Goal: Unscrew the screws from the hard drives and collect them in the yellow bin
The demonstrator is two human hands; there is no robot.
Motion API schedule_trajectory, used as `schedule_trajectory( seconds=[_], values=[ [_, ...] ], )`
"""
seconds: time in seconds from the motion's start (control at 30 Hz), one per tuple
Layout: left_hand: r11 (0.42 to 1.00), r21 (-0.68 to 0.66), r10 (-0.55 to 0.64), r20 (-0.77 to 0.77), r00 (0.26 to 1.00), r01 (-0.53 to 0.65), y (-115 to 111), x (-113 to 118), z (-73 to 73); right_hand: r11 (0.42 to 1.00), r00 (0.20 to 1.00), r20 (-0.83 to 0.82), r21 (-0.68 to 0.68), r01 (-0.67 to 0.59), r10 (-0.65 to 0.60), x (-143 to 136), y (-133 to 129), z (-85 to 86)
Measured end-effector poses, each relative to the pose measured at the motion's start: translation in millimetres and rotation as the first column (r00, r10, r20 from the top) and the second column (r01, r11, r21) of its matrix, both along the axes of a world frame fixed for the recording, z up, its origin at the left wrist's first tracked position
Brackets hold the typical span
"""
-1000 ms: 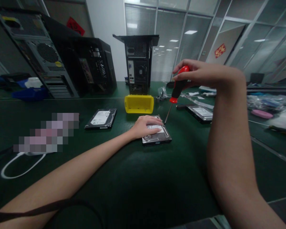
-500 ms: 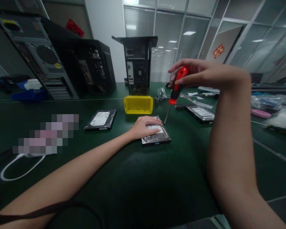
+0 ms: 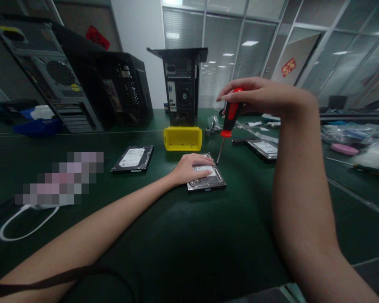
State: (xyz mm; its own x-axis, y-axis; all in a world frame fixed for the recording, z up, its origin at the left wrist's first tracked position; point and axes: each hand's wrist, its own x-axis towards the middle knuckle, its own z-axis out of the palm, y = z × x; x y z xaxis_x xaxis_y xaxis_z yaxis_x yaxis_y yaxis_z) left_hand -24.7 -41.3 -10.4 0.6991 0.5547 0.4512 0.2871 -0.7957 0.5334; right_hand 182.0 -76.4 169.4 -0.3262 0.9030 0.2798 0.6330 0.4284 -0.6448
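A hard drive lies flat on the green table, label side up. My left hand rests on its top with the fingers stretched out and the thumb apart, covering part of the label. My right hand is closed around the red and black handle of a screwdriver. The screwdriver leans slightly, its tip meeting the right edge of the drive near the far corner. Whether a screw sits under the tip is too small to tell.
A yellow bin stands behind the drive. Other hard drives lie left and right. Computer cases stand at the back. A white cable curves at left; plastic bags and a pink object lie at right.
My right hand and wrist have shifted a little left, and the screwdriver's handle has tipped more upright. Its tip stays at the drive's edge. My left hand keeps its place on the drive.
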Motion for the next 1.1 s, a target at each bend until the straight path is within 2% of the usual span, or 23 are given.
schedule_trajectory(
  seconds=[0.23, 0.47, 0.57, 0.67, 0.87, 1.0, 1.1],
  values=[
    [1.0, 0.005, -0.013, 0.012, 1.0, 0.013, 1.6, 0.2, -1.8, 0.999, 1.0, -0.016, -0.035, -0.017, 0.016, -0.3, -3.3, 0.0],
    [1.0, -0.001, -0.011, 0.003, 1.0, 0.011, -0.3, 0.2, -0.1, 0.999, 0.999, -0.005, -0.019, 0.038, -0.039, -1.4, -0.5, -0.5],
    [1.0, 0.008, -0.017, 0.002, 1.0, 0.017, 0.4, -0.1, -0.5, 1.0, 1.0, -0.015, -0.021, 0.021, -0.021, -0.1, 1.2, -0.9],
    [0.999, 0.018, -0.03, 0.011, 0.999, 0.03, 1.8, -0.2, -1.5, 0.997, 0.997, -0.073, -0.078, 0.011, -0.017, 2.0, 2.0, -0.2],
    [0.999, 0.012, -0.031, 0.012, 0.999, 0.031, 2.0, -0.2, -1.9, 0.985, 0.98, -0.192, -0.15, -0.09, 0.06, 0.6, -7.1, 3.9],
    [1.0, 0.009, -0.02, 0.002, 1.0, 0.02, 1.8, -0.4, -2.1, 0.984, 0.979, -0.201, -0.159, -0.075, 0.042, -3.4, -9.4, 3.4],
    [1.0, 0.018, -0.016, -0.001, 1.0, 0.016, 2.5, -0.1, -2.8, 0.984, 0.981, -0.169, -0.135, -0.119, 0.096, -3.6, -4.6, 0.9]
  ],
)
